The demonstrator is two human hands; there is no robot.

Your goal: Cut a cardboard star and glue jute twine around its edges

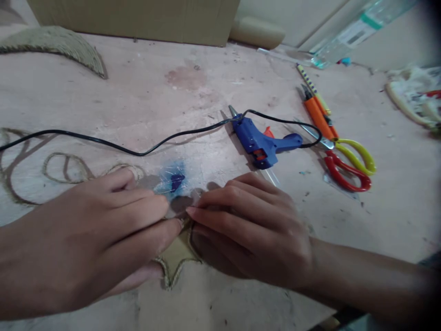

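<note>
Between my two hands is a tan cardboard star [177,255] with jute twine along its edge; its upper part is hidden by my fingers. My left hand [113,230] is closed, thumb below and fingers above, gripping the star's left side. From the right, my right hand [248,220] pinches the star's upper edge with its fingertips, close to the left fingertips. Loose twine [65,168] curls over the table on the left, running toward my left hand. A blue glue gun [255,140] lies just beyond my right hand.
The gun's black cord [138,151] crosses the table leftward. Red-and-yellow scissors [347,170] and an orange cutter [319,115] lie at right. A twine-covered crescent [58,43] rests at upper left, a cardboard box [138,18] at the back, and a plastic bottle [358,34] at upper right.
</note>
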